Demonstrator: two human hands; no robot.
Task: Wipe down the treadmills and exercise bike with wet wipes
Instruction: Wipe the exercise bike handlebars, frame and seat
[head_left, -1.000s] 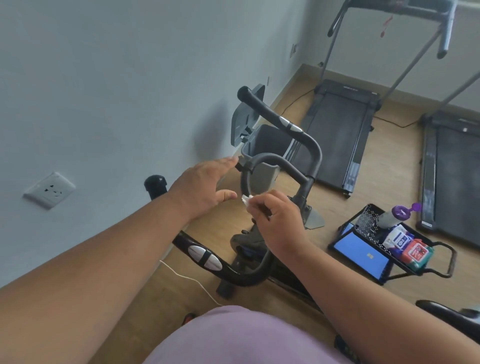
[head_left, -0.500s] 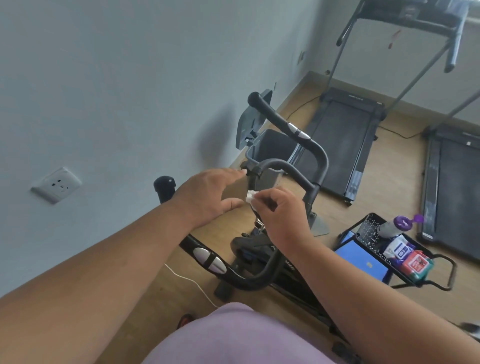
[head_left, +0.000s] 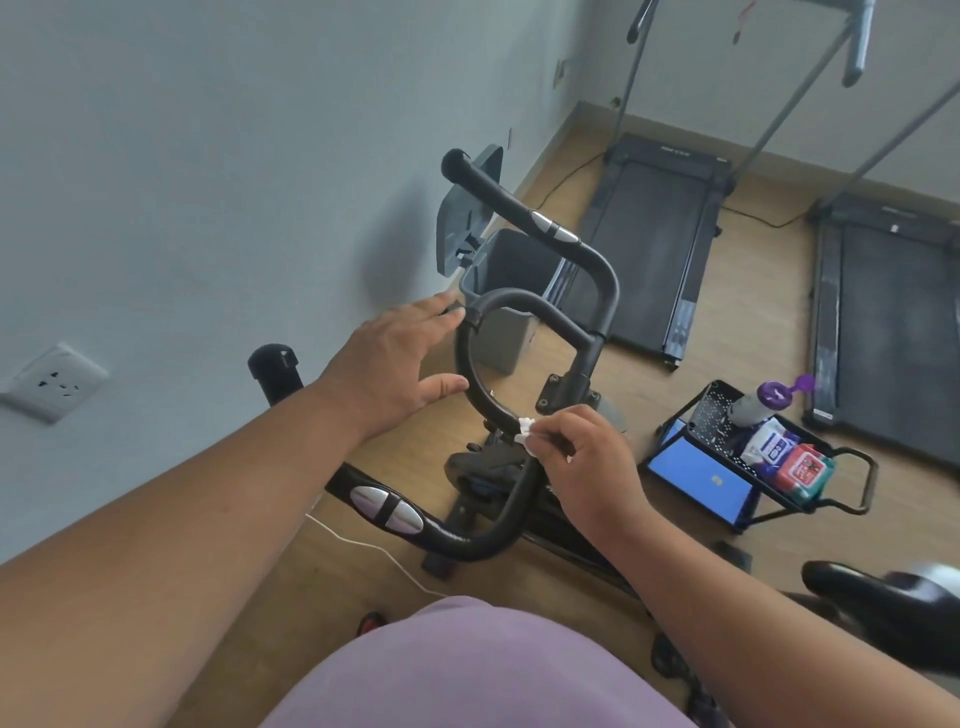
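small white wet wipe (head_left: 525, 429) bunched against black exercise bike handlebar (head_left: 519, 317)

Wooden floor (head_left: 748, 322), two treadmills (head_left: 654, 244) (head_left: 893, 332), exercise bike (head_left: 519, 483), grey bin (head_left: 504, 332), black basket (head_left: 769, 457)

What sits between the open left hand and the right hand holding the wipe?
In the head view, the bike's curved inner handlebar loop runs between the left hand and the right hand, which presses the wipe against it.

The right hand (head_left: 582, 462) hides most of the wipe (head_left: 525, 430).
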